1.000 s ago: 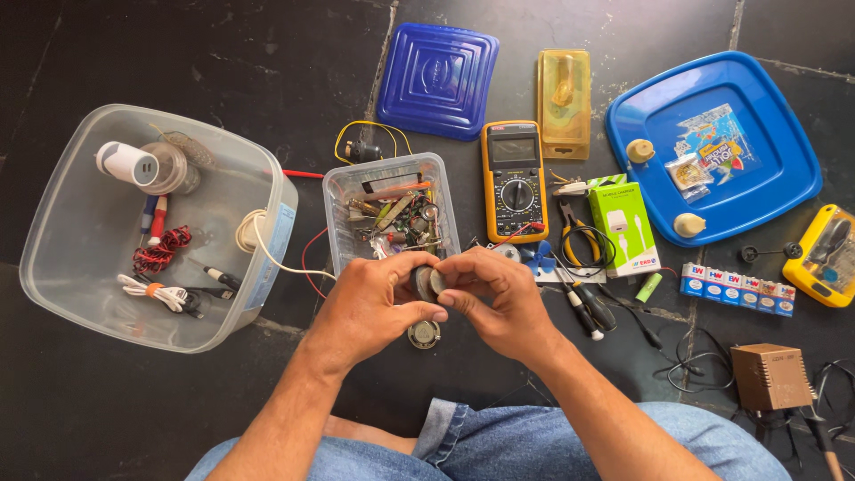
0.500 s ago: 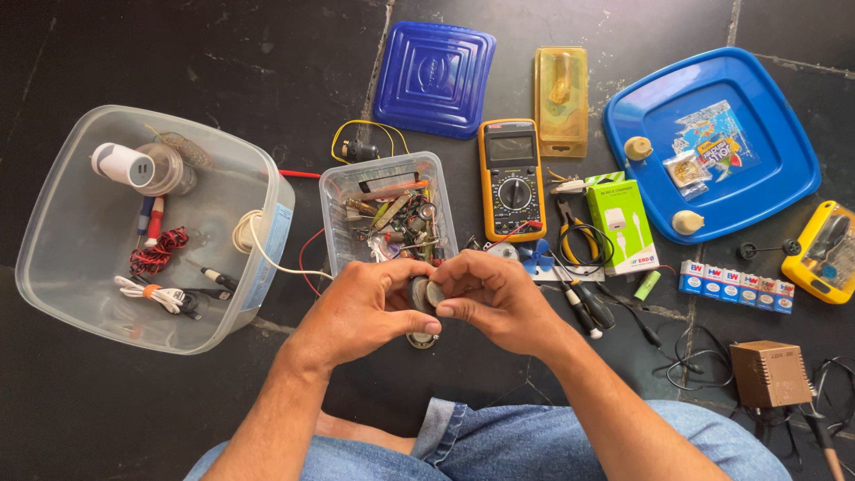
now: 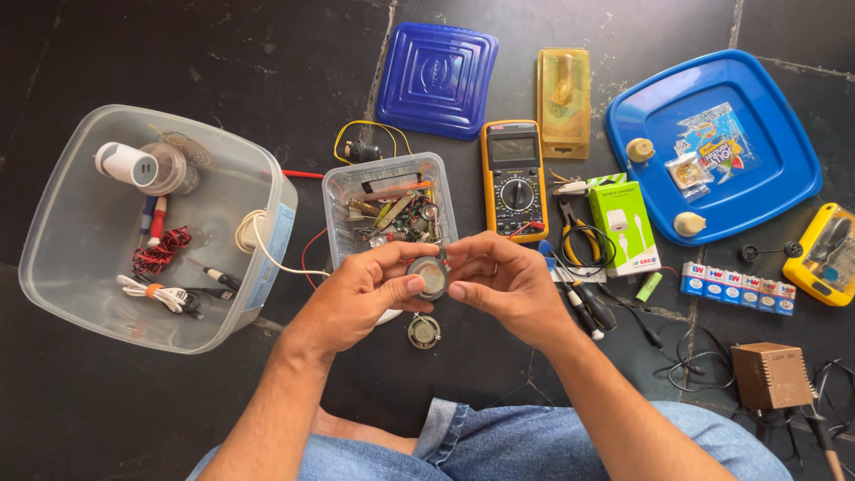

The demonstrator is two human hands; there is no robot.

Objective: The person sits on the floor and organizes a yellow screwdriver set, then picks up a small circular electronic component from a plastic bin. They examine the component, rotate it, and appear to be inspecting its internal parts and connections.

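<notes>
A small round speaker (image 3: 428, 277) with a metal face is held between both hands above the dark floor. My left hand (image 3: 361, 294) grips its left edge with thumb and fingers. My right hand (image 3: 503, 283) pinches its right edge, a ring on one finger. A second small round speaker (image 3: 424, 331) lies on the floor just below the hands. Directly behind the hands stands a small clear tub (image 3: 337, 198) with several electronic parts and wires.
A big clear tub (image 3: 53, 267) with cables and pens sits left. A yellow multimeter (image 3: 515, 180), pliers (image 3: 570, 233), screwdrivers (image 3: 590, 307), a green-white box (image 3: 626, 228), battery strip (image 3: 736, 287), blue lids (image 3: 438, 80) (image 3: 757, 191), a yellow case (image 3: 563, 89) and a brown box (image 3: 771, 375) lie right.
The hands have stayed together on the small speaker, shifting slightly and turning it; the speaker on the floor has not moved.
</notes>
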